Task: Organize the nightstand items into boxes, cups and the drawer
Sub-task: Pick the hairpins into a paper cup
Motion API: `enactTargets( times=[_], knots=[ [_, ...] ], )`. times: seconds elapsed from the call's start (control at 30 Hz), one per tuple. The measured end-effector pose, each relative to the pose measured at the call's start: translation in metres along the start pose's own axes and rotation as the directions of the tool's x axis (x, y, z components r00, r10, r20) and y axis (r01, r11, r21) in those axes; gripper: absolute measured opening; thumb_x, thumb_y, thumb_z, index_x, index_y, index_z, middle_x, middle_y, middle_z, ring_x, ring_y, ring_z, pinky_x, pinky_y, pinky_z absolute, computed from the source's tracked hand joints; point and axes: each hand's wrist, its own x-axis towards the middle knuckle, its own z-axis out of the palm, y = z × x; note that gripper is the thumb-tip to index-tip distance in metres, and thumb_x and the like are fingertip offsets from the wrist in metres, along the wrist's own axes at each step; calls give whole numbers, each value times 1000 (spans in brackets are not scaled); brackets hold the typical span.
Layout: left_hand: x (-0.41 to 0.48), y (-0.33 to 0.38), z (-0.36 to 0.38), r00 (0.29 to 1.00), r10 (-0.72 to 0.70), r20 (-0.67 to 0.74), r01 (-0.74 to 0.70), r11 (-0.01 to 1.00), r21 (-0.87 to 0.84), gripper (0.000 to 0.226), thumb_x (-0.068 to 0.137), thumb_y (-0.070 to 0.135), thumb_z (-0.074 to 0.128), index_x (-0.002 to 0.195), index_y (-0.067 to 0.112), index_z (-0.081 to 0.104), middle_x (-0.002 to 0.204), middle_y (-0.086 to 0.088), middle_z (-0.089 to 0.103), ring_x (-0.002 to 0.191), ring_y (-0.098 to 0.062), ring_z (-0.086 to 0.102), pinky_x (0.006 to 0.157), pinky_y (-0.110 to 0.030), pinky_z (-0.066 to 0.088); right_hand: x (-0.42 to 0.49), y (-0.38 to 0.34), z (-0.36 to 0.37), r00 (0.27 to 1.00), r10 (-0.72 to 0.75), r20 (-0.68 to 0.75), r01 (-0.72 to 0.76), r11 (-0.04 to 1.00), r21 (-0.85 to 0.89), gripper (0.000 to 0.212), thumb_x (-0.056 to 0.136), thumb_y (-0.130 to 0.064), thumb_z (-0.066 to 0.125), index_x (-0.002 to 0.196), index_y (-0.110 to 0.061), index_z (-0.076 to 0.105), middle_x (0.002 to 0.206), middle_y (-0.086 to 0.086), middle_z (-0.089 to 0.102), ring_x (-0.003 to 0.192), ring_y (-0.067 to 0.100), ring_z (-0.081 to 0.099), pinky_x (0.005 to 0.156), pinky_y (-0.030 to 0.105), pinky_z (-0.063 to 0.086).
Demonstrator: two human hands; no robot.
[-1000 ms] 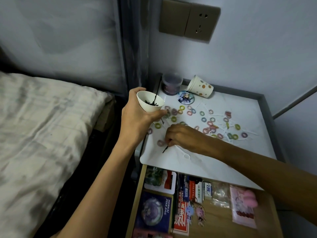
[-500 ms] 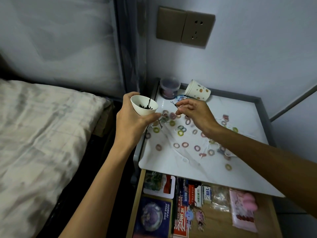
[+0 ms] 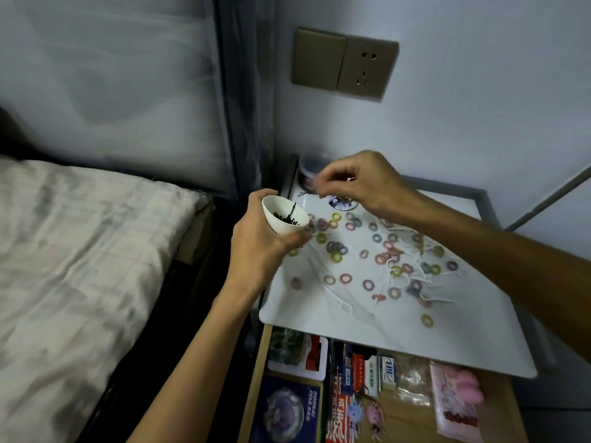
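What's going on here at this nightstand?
A person is sorting small items on the nightstand top. The left hand holds a white cup with black hairpins in it. The right hand hovers pinched near the back corner; whether it holds anything is too blurred to tell. Colourful little rings lie scattered, and the drawer below is open.

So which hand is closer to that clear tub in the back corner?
Right. The right hand is just beside the tub; the left hand is lower in the picture, gripping a white cup.
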Motion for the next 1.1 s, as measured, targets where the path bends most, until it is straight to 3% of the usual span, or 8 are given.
enactTargets(
  times=[0.1,0.23,0.33,0.47,0.63,0.8,0.97,1.1],
  knots=[
    [-3,0,4,999,13,33,-13,1000,0,66,65,20,90,118,29,52,93,13,65,81,5,61,62,-8,44,8,-23,7,967,-159,198,207,946,-251,8,86,-19,74,93,-20,79,84,-11,74,80,-4,66,76,12,48],
    [-4,1,5,998,37,50,-37,999,-5,68,64,16,88,121,27,53,93,13,68,81,4,63,62,-10,46,11,-31,23,915,-153,373,272,917,-291,13,88,-20,72,100,-22,76,91,-13,71,83,-3,64,78,19,51],
    [-3,0,4,999,38,32,-37,999,-16,68,63,17,89,120,28,53,92,13,68,81,3,63,62,-14,48,9,-24,26,963,-174,205,202,971,-126,13,86,-14,74,98,-16,77,91,-9,70,83,2,65,77,16,49],
    [-1,-3,2,1000,22,-7,-22,998,-56,71,61,16,92,119,27,54,95,10,66,81,4,61,59,-11,47,9,2,26,1000,28,-6,-28,996,87,10,87,-10,72,91,-17,75,76,-14,71,73,-2,65,70,16,50],
    [6,-6,-11,986,1,-165,-26,988,-149,70,59,15,94,117,27,56,98,11,65,84,6,61,71,-12,48,6,48,49,968,225,114,-196,955,-225,9,84,-17,76,93,-15,78,84,-2,75,72,4,66,72,20,51],
    [13,-11,-19,953,-52,-298,-25,968,-251,72,52,28,92,113,33,55,99,10,66,94,-12,66,87,-46,56,3,66,88,926,377,21,-340,858,-386,17,83,-33,75,93,-19,77,91,4,73,85,21,66,71,32,51],
    [15,-13,-18,955,-76,-288,0,967,-256,69,52,31,90,110,40,53,101,9,67,96,-15,66,87,-50,56,5,60,110,919,392,-40,-352,769,-533,34,85,-52,66,99,-21,72,103,10,69,99,33,63,68,31,37],
    [15,-14,-18,958,-80,-274,12,970,-242,70,53,29,91,111,38,53,100,9,67,96,-15,66,88,-49,55,3,55,113,923,378,-77,-348,733,-585,25,92,-32,57,102,-12,67,106,16,66,101,38,62,67,32,37]
  ],
)
